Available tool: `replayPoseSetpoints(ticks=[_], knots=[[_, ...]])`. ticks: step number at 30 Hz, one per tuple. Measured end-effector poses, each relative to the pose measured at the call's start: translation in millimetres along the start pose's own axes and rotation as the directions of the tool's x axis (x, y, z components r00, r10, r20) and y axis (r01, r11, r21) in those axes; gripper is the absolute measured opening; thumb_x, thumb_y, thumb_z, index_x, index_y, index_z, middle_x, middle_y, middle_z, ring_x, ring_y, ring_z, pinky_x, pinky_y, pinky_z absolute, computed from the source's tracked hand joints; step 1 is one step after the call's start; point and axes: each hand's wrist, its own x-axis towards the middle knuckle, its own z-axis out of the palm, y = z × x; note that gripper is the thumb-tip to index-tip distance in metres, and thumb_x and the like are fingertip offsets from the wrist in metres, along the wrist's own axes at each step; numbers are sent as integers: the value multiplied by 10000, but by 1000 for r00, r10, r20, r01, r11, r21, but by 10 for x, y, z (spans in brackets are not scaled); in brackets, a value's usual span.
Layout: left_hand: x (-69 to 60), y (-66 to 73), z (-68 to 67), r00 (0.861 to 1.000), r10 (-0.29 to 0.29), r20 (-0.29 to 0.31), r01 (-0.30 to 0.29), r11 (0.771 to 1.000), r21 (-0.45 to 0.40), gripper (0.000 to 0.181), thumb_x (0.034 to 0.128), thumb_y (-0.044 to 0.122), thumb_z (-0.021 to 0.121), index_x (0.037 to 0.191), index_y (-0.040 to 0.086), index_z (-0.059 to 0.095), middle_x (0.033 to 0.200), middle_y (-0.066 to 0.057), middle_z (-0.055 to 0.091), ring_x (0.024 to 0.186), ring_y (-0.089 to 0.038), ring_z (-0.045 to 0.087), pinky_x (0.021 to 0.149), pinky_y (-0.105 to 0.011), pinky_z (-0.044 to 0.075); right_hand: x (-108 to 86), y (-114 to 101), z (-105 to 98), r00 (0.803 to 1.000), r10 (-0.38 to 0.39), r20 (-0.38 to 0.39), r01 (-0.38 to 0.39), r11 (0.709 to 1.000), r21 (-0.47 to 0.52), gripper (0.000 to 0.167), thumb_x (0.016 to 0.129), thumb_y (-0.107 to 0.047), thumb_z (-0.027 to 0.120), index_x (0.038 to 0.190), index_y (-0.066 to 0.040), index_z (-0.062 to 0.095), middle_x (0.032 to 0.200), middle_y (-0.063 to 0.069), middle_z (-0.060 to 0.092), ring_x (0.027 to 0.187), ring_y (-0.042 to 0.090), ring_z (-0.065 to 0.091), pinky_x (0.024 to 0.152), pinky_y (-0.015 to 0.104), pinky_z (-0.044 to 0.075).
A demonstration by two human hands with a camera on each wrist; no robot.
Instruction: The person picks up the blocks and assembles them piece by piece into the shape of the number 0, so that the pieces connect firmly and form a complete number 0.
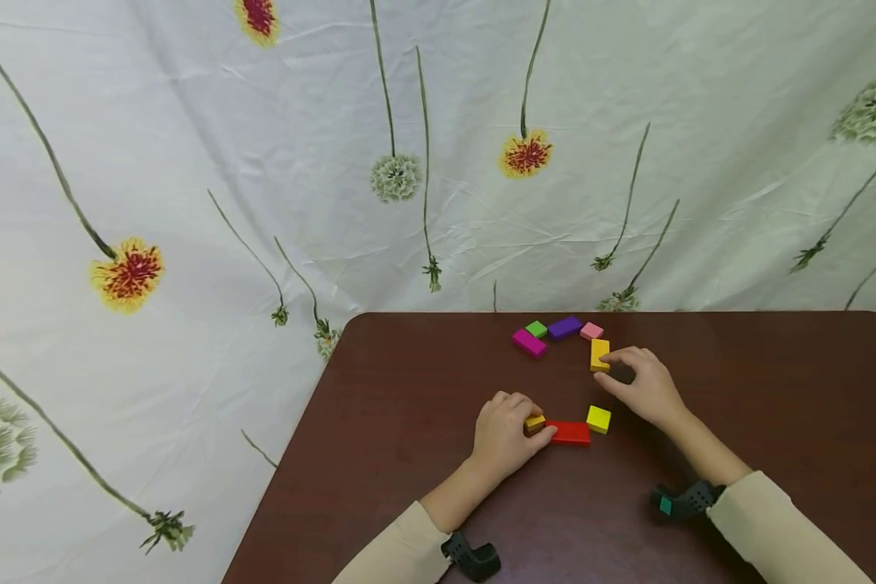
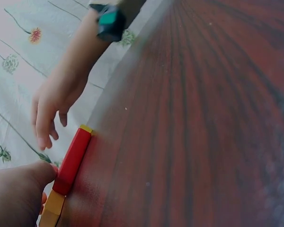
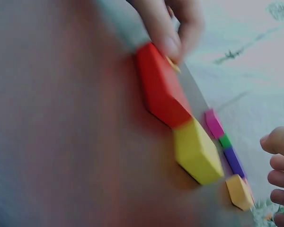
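My left hand (image 1: pixel 507 434) is at the near left of a ring of coloured blocks. Its curled fingers and thumb pinch an orange block (image 1: pixel 534 422), partly hidden by the hand. The thumb lies against the end of a long red block (image 1: pixel 571 434), which touches a yellow block (image 1: pixel 599 418) on its right. My right hand (image 1: pixel 644 385) hovers beside an upright-lying amber block (image 1: pixel 599 355), thumb and fingers spread apart. In the right wrist view, a gap shows between that hand (image 3: pixel 281 175) and the amber block (image 3: pixel 239 192).
Along the far side lie a magenta block (image 1: pixel 529 342), a green block (image 1: pixel 536 328), a purple block (image 1: pixel 564 328) and a pink block (image 1: pixel 591 331). They rest on a dark brown table (image 1: pixel 409 478). A flowered white cloth (image 1: pixel 299 146) hangs behind its far edge.
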Motion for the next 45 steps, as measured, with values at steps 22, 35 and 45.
replayPoseSetpoints(ticks=[22, 35, 45], knots=[[2, 16, 0, 1000, 2, -1, -2, 1000, -6, 251, 808, 415, 776, 882, 179, 732, 898, 81, 661, 827, -114, 558, 712, -212, 430, 533, 363, -104, 922, 155, 354, -142, 988, -64, 701, 826, -292, 765, 1353, 72, 479, 1370, 352, 423, 1228, 520, 388, 979, 664, 334], [0, 11, -9, 1000, -16, 20, 17, 1000, -11, 250, 817, 416, 767, 891, 181, 730, 909, 82, 657, 839, -113, 549, 723, -208, 424, 533, 417, -82, 935, 104, 339, -95, 995, -42, 642, 804, -219, 767, 1322, 72, 524, 1322, 327, 492, 1170, 485, 451, 964, 653, 357], [-14, -4, 13, 1000, -17, 16, 17, 1000, -13, 260, 816, 429, 766, 890, 183, 729, 906, 88, 656, 843, -110, 544, 723, -217, 431, 375, 339, -109, 946, 83, 314, -72, 996, -44, 637, 787, -260, 787, 1307, 30, 562, 1263, 279, 523, 1083, 426, 471, 891, 625, 418]])
